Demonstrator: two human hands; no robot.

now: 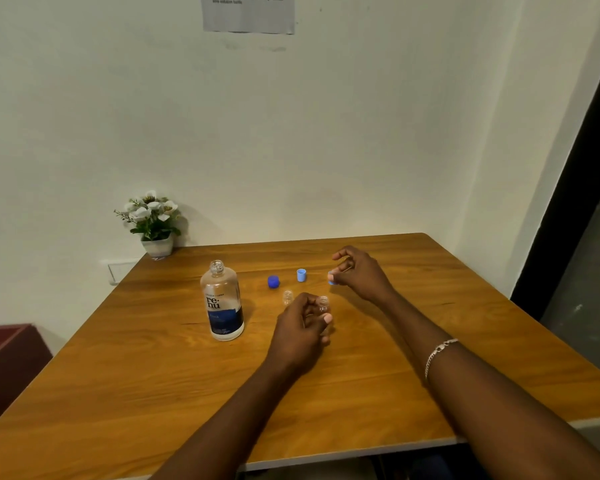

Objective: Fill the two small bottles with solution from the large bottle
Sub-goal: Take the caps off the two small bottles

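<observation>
The large clear bottle (222,301) with a blue "renu" label stands uncapped on the wooden table (153,375). Its dark blue cap (273,282) lies to the right. A light blue small cap (301,275) stands beside that. My left hand (300,330) grips one small clear bottle (323,304), whose open neck shows above the fingers. The other small clear bottle (287,297) stands just behind that hand, open. My right hand (355,273) pinches a second light blue cap (332,278) just above the table.
A small pot of white flowers (153,221) sits at the table's back left corner against the wall. A dark red cabinet (4,355) stands left of the table. A paper sheet (248,12) hangs on the wall.
</observation>
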